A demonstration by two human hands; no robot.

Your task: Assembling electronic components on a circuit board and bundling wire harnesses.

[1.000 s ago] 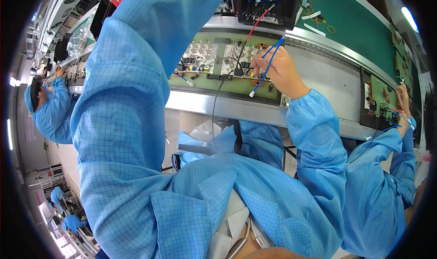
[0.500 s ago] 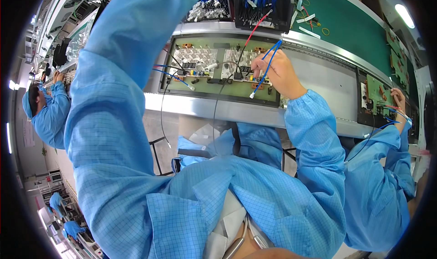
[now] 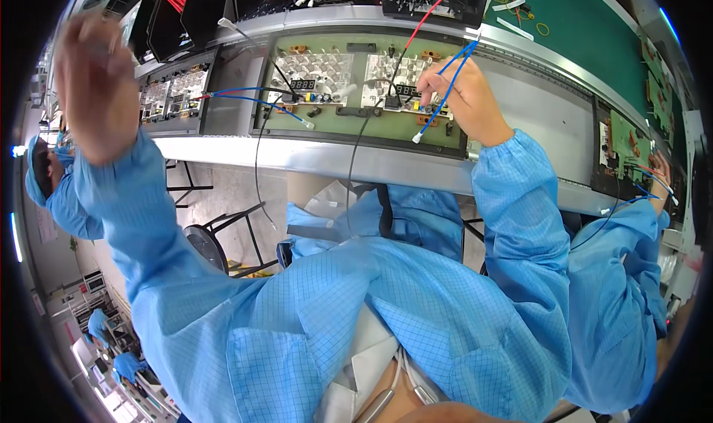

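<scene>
Blue wires (image 3: 454, 81) at the right hand (image 3: 475, 105), above the right end of the tray (image 3: 394, 137)

Two circuit boards are held side by side in the tray, a left board (image 3: 312, 70) and a right board (image 3: 382, 70). The blue wires are laid across the bent fingers of the right hand, with a white plug (image 3: 417, 138) hung over the tray's lower right part. The fingers are curled near the right board; whether they are clamped on the wires cannot be told. The left hand (image 3: 96, 89) is raised left of the tray and badly blurred, so whether its fingers are apart or together cannot be told.

A red wire (image 3: 417, 33) is stretched up past the tray's far edge. Beyond the tray, a black bin (image 3: 475, 14) is filled with wires. More boards (image 3: 174, 96) are set left of the tray. Well to its right, a co-worker's hand (image 3: 659, 172) is seen beside another board (image 3: 618, 144).
</scene>
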